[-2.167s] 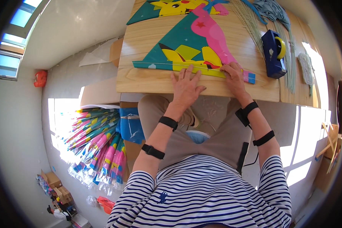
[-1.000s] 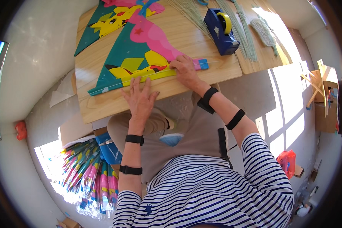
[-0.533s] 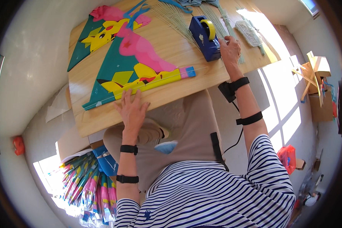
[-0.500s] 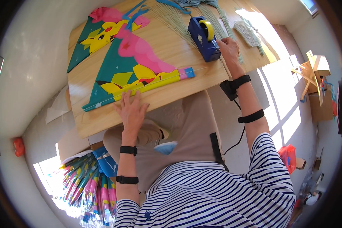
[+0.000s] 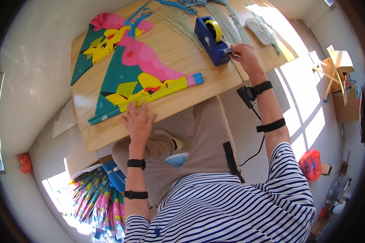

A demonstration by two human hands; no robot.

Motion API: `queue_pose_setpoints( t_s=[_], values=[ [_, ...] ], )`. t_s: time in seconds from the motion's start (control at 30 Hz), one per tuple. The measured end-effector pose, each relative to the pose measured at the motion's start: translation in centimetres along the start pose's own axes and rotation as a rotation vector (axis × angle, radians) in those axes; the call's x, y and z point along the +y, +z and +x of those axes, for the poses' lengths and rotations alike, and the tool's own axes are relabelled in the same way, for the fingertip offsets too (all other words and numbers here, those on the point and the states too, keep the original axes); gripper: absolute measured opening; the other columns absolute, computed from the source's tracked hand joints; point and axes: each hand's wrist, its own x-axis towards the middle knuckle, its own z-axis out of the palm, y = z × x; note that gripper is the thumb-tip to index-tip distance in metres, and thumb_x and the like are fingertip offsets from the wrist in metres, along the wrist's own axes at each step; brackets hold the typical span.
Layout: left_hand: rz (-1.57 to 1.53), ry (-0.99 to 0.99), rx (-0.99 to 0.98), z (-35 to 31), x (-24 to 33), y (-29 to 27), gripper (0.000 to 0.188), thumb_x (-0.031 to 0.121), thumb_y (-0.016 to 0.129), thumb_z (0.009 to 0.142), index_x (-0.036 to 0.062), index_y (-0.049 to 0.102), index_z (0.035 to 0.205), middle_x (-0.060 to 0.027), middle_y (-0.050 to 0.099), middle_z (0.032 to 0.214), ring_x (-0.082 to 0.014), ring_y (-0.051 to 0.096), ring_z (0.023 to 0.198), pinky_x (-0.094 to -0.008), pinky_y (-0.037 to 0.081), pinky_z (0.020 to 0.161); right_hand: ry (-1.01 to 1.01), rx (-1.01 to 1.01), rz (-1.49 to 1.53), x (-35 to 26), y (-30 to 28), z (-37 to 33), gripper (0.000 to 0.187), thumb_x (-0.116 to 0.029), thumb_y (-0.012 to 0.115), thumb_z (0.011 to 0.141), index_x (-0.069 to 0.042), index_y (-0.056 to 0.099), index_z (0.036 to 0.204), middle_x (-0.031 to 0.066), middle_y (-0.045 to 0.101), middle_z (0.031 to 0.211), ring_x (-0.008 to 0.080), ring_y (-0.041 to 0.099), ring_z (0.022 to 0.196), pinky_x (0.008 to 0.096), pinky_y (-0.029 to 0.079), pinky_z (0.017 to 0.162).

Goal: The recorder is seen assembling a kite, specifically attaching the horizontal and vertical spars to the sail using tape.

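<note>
While only the head view is on record, its contents list as follows:

- Left hand: flat, fingers spread, palm down on the near edge of the kite and the wooden counter below it; it grips nothing.
- Kite: colourful paper, teal ground with pink and yellow cartoon figures, lying flat on the left half of the counter; its long lower edge runs from near left to far right, ending in a pink and blue tip toward the counter's middle.
- Right hand: at the near end of the tape dispenser, fingers pinched on the free end of the tape at the cutter.
- Tape dispenser: dark blue, yellow roll on top, long axis running away from the person, standing just to the left of the right hand and well to the right of the left hand; the right hand is by far the nearer.
- Thin green sticks: fanned out beyond the dispenser.
- Stack of further kites: on the floor at lower left
</note>
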Motion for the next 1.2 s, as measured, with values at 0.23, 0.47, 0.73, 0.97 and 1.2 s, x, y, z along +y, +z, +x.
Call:
queue_pose_setpoints(
  t_s=[0.23, 0.47, 0.73, 0.97, 1.2],
  values=[
    [0.026, -0.009, -0.002, 0.0, 0.1, -0.1, 0.063, 0.04, 0.074, 0.092, 0.0194, 0.057, 0.15, -0.0131, 0.041, 0.158, -0.0365, 0.032, 0.152, -0.071, 0.018, 0.117, -0.011, -0.098, 0.091, 1.7, -1.4, -1.1, 0.012, -0.006, 0.068, 0.097, 0.005, 0.067, 0.103, 0.0111, 0.068, 0.099, 0.0244, 0.07, 0.096, 0.0433, 0.061, 0.095],
    [0.017, 0.004, 0.019, 0.0, -0.2, -0.1, 0.063, 0.04, 0.075, 0.092, 0.0186, 0.058, 0.148, -0.0139, 0.042, 0.158, -0.037, 0.032, 0.152, -0.0726, 0.017, 0.117, 0.178, -0.049, 0.372, 5.5, -2.7, -4.0, 0.025, -0.017, 0.068, 0.098, 0.002, 0.066, 0.115, 0.0143, 0.069, 0.101, 0.0291, 0.071, 0.095, 0.0478, 0.06, 0.095],
    [-0.012, -0.004, 0.014, 0.0, -0.1, -0.1, 0.062, 0.04, 0.075, 0.091, 0.0166, 0.06, 0.147, -0.0163, 0.043, 0.157, -0.0384, 0.032, 0.152, -0.0752, 0.015, 0.116, 0.239, 0.105, 0.466, 4.5, -0.6, -5.9, 0.03, -0.019, 0.07, 0.097, 0.003, 0.061, 0.114, 0.0171, 0.065, 0.107, 0.0341, 0.07, 0.105, 0.0518, 0.058, 0.097],
    [-0.02, 0.001, 0.007, 0.1, -0.3, 0.0, 0.064, 0.042, 0.074, 0.091, 0.0172, 0.059, 0.148, -0.0172, 0.044, 0.157, -0.0393, 0.033, 0.151, -0.0746, 0.014, 0.117, 0.153, 0.155, 0.281, 4.5, 0.7, -4.2, 0.019, -0.009, 0.067, 0.097, 0.004, 0.061, 0.11, 0.0187, 0.07, 0.111, 0.0357, 0.071, 0.112, 0.0488, 0.056, 0.094],
    [-0.022, -0.002, 0.004, 0.0, -0.5, -0.2, 0.066, 0.042, 0.075, 0.09, 0.0156, 0.058, 0.148, -0.0155, 0.045, 0.158, -0.0379, 0.033, 0.151, -0.074, 0.014, 0.118, 0.063, 0.229, 0.126, 5.3, 1.8, -4.2, 0.01, -0.006, 0.065, 0.094, 0.003, 0.066, 0.097, 0.0159, 0.075, 0.103, 0.0319, 0.074, 0.106, 0.0447, 0.056, 0.085]
  ],
)
